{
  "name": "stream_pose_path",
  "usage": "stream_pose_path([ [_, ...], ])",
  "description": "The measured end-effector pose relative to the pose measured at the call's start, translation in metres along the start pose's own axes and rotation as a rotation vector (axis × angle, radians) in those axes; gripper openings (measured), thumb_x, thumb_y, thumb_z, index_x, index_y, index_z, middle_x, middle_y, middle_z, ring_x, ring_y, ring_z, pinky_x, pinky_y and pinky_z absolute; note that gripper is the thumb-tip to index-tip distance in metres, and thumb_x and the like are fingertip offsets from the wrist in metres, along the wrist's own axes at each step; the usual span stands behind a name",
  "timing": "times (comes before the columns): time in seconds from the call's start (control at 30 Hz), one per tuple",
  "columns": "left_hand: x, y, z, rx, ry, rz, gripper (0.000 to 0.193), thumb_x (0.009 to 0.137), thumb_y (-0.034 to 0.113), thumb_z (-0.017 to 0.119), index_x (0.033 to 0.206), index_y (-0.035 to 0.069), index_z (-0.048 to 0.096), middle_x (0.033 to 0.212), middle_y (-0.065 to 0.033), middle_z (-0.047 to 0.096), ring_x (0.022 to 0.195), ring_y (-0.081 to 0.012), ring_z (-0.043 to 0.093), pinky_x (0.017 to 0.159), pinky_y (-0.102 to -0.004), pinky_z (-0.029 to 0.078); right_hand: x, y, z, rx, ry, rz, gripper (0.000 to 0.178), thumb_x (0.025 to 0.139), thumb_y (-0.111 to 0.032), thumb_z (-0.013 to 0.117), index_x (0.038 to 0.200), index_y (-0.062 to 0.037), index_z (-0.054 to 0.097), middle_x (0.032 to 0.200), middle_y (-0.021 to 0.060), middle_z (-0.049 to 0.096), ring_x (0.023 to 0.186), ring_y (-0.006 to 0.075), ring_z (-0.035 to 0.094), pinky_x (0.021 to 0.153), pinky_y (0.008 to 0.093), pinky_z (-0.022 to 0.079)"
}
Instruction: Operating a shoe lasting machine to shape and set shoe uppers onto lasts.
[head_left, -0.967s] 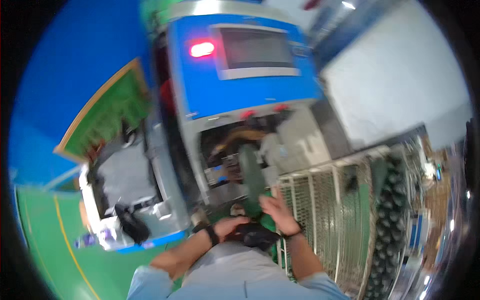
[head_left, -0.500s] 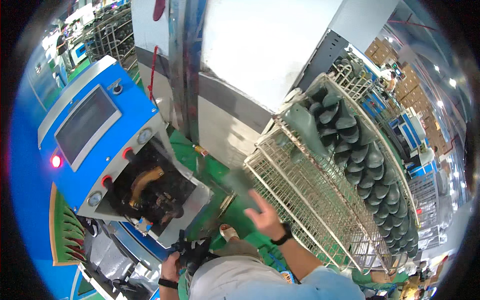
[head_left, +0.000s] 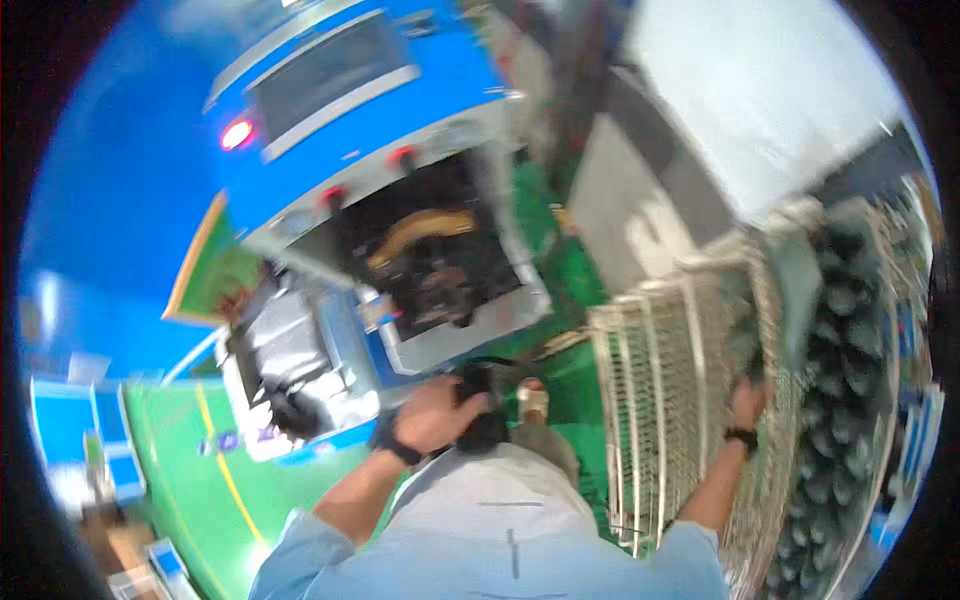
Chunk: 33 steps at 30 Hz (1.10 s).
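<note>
At my waist, my left hand [head_left: 435, 415] is closed around a black, soft-looking item [head_left: 483, 420], whose kind is too blurred to make out. My right hand [head_left: 747, 405] is at the wire rack [head_left: 650, 400] on the right. A dark grey-green piece [head_left: 742, 338] shows just beyond its fingers, which seem closed on it; motion smears the detail. Further right, several dark moulded pieces [head_left: 835, 400], rounded like shoe parts, sit in rows on the rack.
A blue machine [head_left: 330, 80] with a dark screen, a lit red lamp and red knobs stands ahead on the left. Its dark work opening holds a curved tan part [head_left: 425, 233]. Beside it is a bench [head_left: 290, 340] with silvery material. A white wall [head_left: 770, 90] rises behind the rack.
My view has swung, so the machine sits further right. My right hand has moved right to the rack with the grey-green piece. The left hand still grips the black item at my waist.
</note>
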<state>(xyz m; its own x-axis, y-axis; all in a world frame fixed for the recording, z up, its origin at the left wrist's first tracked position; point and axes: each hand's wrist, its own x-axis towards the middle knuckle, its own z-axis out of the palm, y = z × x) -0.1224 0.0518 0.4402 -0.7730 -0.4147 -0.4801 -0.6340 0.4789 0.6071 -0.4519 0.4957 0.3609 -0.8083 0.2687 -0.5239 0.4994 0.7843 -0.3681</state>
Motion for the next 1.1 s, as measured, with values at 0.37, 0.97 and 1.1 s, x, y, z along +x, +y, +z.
stream_pose_path([
  [0.37,-0.013,-0.009,-0.008,-0.192,0.026,0.046,0.05,0.093,0.046,0.058,0.107,-0.001,0.068,0.099,-0.0252,0.069,0.094,-0.0428,0.066,0.082,-0.0472,0.052,-0.094,0.048,0.018,0.176,0.335,-0.342,0.064,0.095,-0.031,0.065,0.147,0.0003,0.043,0.147,0.0218,0.047,0.132,0.0376,0.048,0.108,0.0461,0.039],
  [0.97,0.015,-0.086,-0.035,-0.558,-0.223,-0.049,0.045,0.082,0.032,0.074,0.104,-0.007,0.069,0.081,-0.0066,0.067,0.073,-0.0125,0.06,0.068,-0.0273,0.047,-0.27,0.04,-0.06,-0.562,0.809,-0.69,0.051,0.082,-0.009,0.069,0.132,-0.0086,0.059,0.144,0.0229,0.047,0.135,0.0418,0.041,0.113,0.0498,0.031],
  [1.1,-0.041,-0.154,-0.079,-0.584,-0.127,-0.084,0.048,0.08,0.032,0.076,0.11,-0.005,0.068,0.093,-0.0104,0.071,0.09,-0.017,0.063,0.082,-0.0329,0.05,-0.215,0.071,-0.023,-1.535,1.276,-0.206,0.057,0.101,-0.034,0.052,0.153,-0.0156,0.036,0.162,0.0148,0.027,0.149,0.0312,0.024,0.121,0.0482,0.021],
])
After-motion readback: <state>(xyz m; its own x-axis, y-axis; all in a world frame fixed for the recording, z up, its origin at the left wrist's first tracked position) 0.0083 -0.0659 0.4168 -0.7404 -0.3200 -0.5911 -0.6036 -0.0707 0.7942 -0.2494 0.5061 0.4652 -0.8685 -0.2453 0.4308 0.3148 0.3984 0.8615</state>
